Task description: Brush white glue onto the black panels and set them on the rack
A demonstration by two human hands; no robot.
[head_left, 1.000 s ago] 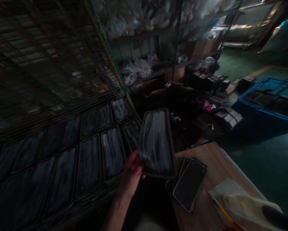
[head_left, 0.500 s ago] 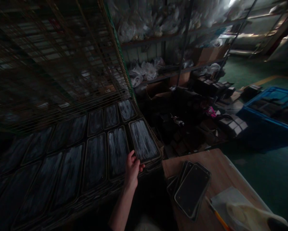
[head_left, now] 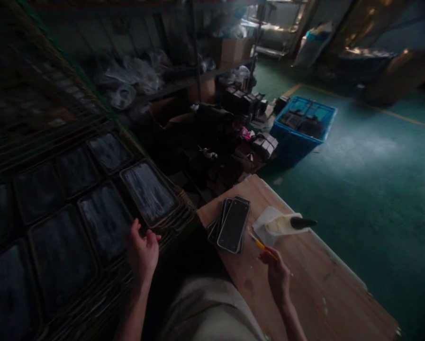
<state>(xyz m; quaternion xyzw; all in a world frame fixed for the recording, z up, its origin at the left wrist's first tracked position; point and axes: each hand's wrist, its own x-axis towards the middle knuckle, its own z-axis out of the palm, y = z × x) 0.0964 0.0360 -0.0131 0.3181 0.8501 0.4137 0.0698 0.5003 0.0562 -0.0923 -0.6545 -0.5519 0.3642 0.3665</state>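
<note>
My right hand [head_left: 279,274] is closed around the yellow handle of a slim brush [head_left: 261,244], its tip pointing toward a small stack of dark rectangular panels [head_left: 234,225] on the wooden table. Over the front edge of the rack, my left hand [head_left: 144,246] is open with curled, parted fingers and nothing visible in it. It is just below a panel with streaky whitish coating [head_left: 150,192], apart from it. Beyond the brush, a pale bottle with a black tip [head_left: 286,224] lies on a white sheet [head_left: 264,226].
More streaked panels [head_left: 103,220] lie in rows on the wire rack at left. The wooden table [head_left: 304,274] reaches to my right. Behind it stand a blue crate [head_left: 297,142] with dark things inside, cluttered boxes, and a shelf [head_left: 176,90] with plastic bags.
My view has swung right. My left hand has come away from the edge of the corner panel. My right hand has come into view, holding the brush that was lying on the table.
</note>
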